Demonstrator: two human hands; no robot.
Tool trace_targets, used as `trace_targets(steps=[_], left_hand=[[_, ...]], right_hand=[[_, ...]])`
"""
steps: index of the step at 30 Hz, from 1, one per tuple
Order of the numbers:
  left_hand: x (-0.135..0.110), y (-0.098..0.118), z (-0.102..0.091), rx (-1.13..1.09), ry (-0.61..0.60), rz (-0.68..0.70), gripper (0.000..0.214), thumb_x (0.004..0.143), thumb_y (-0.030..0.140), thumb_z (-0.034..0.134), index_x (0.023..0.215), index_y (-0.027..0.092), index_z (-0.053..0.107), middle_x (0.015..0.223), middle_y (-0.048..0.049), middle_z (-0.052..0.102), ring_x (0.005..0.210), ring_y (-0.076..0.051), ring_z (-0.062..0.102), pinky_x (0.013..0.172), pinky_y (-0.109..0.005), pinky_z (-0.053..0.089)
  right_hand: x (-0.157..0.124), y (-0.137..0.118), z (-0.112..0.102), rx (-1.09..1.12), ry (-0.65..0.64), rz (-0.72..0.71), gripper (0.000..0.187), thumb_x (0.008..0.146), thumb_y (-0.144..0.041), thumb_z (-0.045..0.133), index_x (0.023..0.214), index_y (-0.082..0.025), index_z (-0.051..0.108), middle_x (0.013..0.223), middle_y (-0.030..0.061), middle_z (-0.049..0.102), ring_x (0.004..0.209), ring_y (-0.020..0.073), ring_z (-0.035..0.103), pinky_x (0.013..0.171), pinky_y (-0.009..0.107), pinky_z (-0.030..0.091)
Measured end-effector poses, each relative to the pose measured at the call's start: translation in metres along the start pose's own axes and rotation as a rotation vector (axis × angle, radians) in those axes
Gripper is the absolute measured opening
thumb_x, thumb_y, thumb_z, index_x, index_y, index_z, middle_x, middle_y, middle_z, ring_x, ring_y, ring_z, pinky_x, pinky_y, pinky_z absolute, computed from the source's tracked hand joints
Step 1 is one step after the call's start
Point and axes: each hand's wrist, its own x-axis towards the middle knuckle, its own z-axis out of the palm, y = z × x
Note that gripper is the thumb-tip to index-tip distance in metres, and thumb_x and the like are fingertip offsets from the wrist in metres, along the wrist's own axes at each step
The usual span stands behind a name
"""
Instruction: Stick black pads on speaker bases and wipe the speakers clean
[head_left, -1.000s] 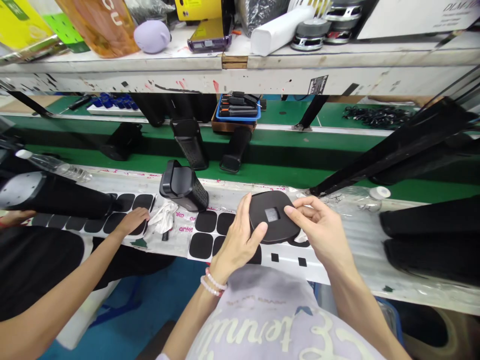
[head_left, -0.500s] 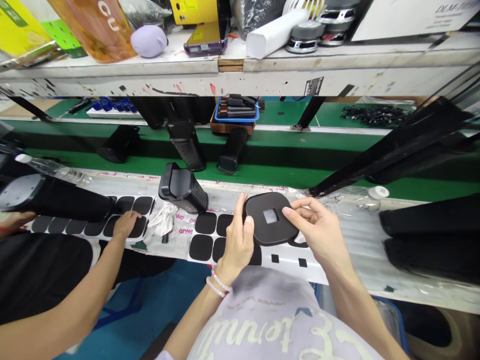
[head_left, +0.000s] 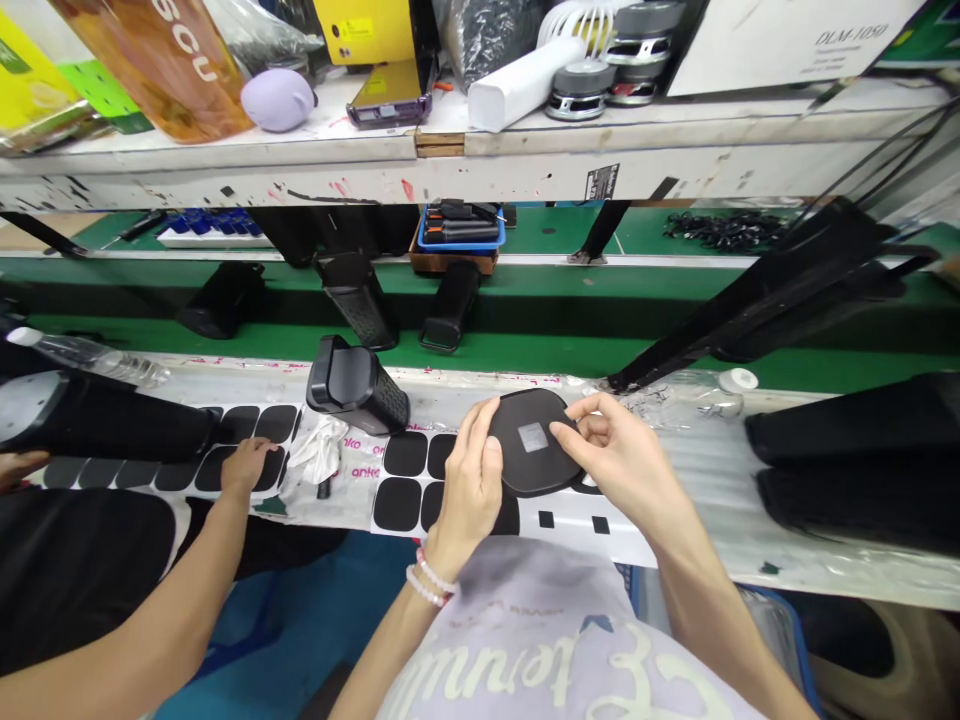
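A black rounded-square panel (head_left: 529, 472) faces me, with a pale square window (head_left: 534, 437) in its middle. My left hand (head_left: 472, 482) is closed along the panel's left side, thumb on the near face. At the upper right edge, my right hand (head_left: 616, 440) pinches the rim between thumb and curled fingers. Whether a thicker body lies behind the panel is hidden. Below and left of my hands lies a backing sheet with several black rounded-square pads (head_left: 405, 455). Two small black squares, one of them a small black square (head_left: 546, 520), show on its right part.
A black speaker with a handle (head_left: 358, 385) stands left of my hands. A co-worker's hand (head_left: 246, 465) rests on another pad sheet at left. Black cylinders (head_left: 855, 430) and a plastic bottle (head_left: 697, 395) lie right. A loaded shelf (head_left: 517, 180) overhangs the green conveyor (head_left: 540, 345).
My right fingers have shifted slightly over the panel's rim, and the panel is turned a little. My left fingers lie closer together. The camera view has shifted slightly.
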Motion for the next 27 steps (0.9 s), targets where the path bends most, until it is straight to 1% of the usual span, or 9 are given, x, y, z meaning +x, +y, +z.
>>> trace_targets(steps=[5, 11, 14, 16, 18, 20, 22, 25, 27], left_hand=[[0.0, 0.002, 0.0, 0.016, 0.0, -0.001, 0.046, 0.102, 0.031, 0.027, 0.144, 0.019, 0.042, 0.146, -0.0113, 0.048, 0.138, -0.019, 0.043, 0.116, -0.039, 0.034], [-0.001, 0.001, 0.0, 0.025, -0.007, 0.001, 0.046, 0.102, 0.031, 0.026, 0.144, 0.02, 0.042, 0.147, -0.0109, 0.048, 0.138, -0.021, 0.044, 0.116, -0.041, 0.034], [-0.003, -0.001, 0.0, 0.028, -0.01, 0.016, 0.046, 0.102, 0.03, 0.027, 0.145, 0.019, 0.041, 0.148, -0.0105, 0.047, 0.139, -0.02, 0.041, 0.117, -0.039, 0.033], [-0.004, -0.002, 0.0, 0.03, -0.007, 0.029, 0.046, 0.102, 0.029, 0.027, 0.145, 0.02, 0.04, 0.149, -0.01, 0.047, 0.14, -0.02, 0.041, 0.117, -0.039, 0.034], [-0.003, -0.002, 0.001, 0.034, -0.01, 0.037, 0.046, 0.102, 0.03, 0.027, 0.145, 0.021, 0.04, 0.149, -0.0094, 0.047, 0.14, -0.02, 0.041, 0.117, -0.04, 0.034], [-0.002, -0.002, 0.0, 0.037, -0.018, 0.034, 0.046, 0.102, 0.03, 0.028, 0.145, 0.021, 0.041, 0.149, -0.0091, 0.047, 0.14, -0.02, 0.042, 0.117, -0.04, 0.034], [-0.001, -0.003, 0.0, 0.039, -0.024, 0.027, 0.046, 0.102, 0.031, 0.028, 0.145, 0.02, 0.042, 0.149, -0.0094, 0.047, 0.139, -0.02, 0.042, 0.117, -0.04, 0.034], [-0.001, -0.005, -0.002, 0.03, -0.008, 0.002, 0.046, 0.102, 0.032, 0.027, 0.144, 0.02, 0.042, 0.149, -0.0099, 0.048, 0.14, -0.02, 0.041, 0.117, -0.041, 0.034], [0.0, -0.007, -0.003, 0.022, 0.006, -0.017, 0.046, 0.102, 0.032, 0.027, 0.143, 0.02, 0.043, 0.148, -0.01, 0.049, 0.14, -0.021, 0.041, 0.117, -0.042, 0.033]], right_hand=[[-0.002, -0.011, -0.006, -0.32, 0.008, -0.049, 0.018, 0.083, -0.041, 0.06, 0.086, -0.026, 0.05, 0.054, -0.0059, 0.052, 0.049, 0.016, 0.048, 0.051, 0.028, 0.034], [-0.003, -0.014, -0.032, -0.775, 0.13, 0.051, 0.049, 0.08, -0.07, 0.055, 0.062, -0.025, 0.05, 0.048, 0.0041, 0.056, 0.046, 0.0228, 0.051, 0.049, 0.034, 0.034], [-0.005, -0.015, -0.025, -0.671, 0.311, -0.271, 0.049, 0.095, -0.059, 0.037, 0.094, -0.02, 0.067, 0.088, 0.0137, 0.073, 0.085, 0.0314, 0.067, 0.07, 0.042, 0.047], [-0.005, -0.014, -0.01, -0.597, 0.217, -0.55, 0.052, 0.098, -0.051, 0.032, 0.128, -0.018, 0.058, 0.13, 0.0146, 0.063, 0.125, 0.0325, 0.054, 0.097, 0.047, 0.043], [-0.003, -0.008, 0.005, -0.574, 0.002, -0.63, 0.054, 0.1, -0.047, 0.03, 0.143, -0.019, 0.046, 0.151, 0.0099, 0.044, 0.143, 0.0299, 0.032, 0.112, 0.05, 0.031], [0.002, 0.001, 0.011, -0.519, -0.122, -0.523, 0.056, 0.1, -0.046, 0.027, 0.148, -0.021, 0.04, 0.157, 0.0059, 0.032, 0.147, 0.0274, 0.025, 0.116, 0.052, 0.026], [0.007, 0.016, 0.007, -0.399, -0.145, -0.381, 0.058, 0.1, -0.049, 0.024, 0.15, -0.022, 0.038, 0.158, 0.0054, 0.029, 0.147, 0.0261, 0.024, 0.118, 0.053, 0.024], [0.018, 0.049, -0.003, -0.142, -0.089, -0.202, 0.061, 0.098, -0.056, 0.027, 0.141, -0.02, 0.051, 0.15, 0.0093, 0.045, 0.143, 0.026, 0.034, 0.119, 0.051, 0.023], [0.027, 0.079, -0.001, 0.038, -0.055, -0.078, 0.059, 0.097, -0.055, 0.026, 0.129, -0.019, 0.061, 0.137, 0.0116, 0.059, 0.133, 0.0265, 0.049, 0.113, 0.05, 0.034]])
